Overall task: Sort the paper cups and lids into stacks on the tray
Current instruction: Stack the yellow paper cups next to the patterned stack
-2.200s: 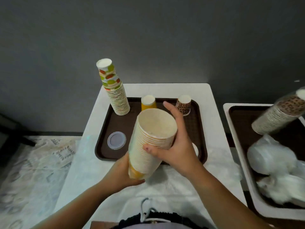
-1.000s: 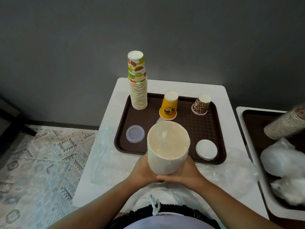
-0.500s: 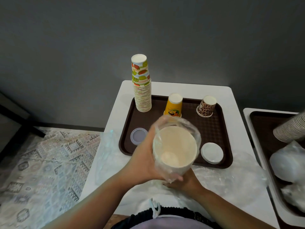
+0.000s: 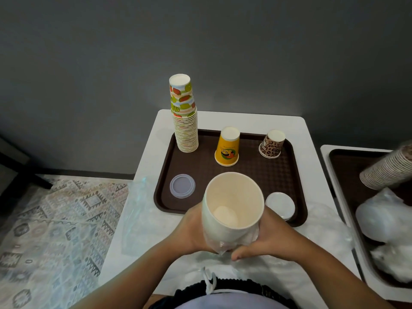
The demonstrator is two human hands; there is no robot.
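A stack of cream paper cups (image 4: 225, 228) stands mouth-up in front of me, above the near edge of the brown tray (image 4: 200, 172). My left hand (image 4: 191, 228) grips its left side and my right hand (image 4: 272, 235) grips its right side low down, with clear plastic wrap bunched at the bottom. On the tray stand a tall upside-down stack of fruit-print cups (image 4: 185, 121), a yellow cup (image 4: 227, 146) and a leopard-print cup (image 4: 272, 143), both upside down. A clear lid (image 4: 182, 186) and a white lid (image 4: 279, 205) lie flat on the tray.
The tray sits on a white table (image 4: 223, 119) against a grey wall. Clear plastic wrap (image 4: 138, 215) lies on the table at both sides of my hands. At the right, a second tray (image 4: 341, 161) holds a leaning stack of cups (image 4: 388, 172) and white plastic bags (image 4: 383, 219).
The plastic wrap that covered the stack's mouth has slid down to its base. My left hand dropped from the rim to the side of the stack.
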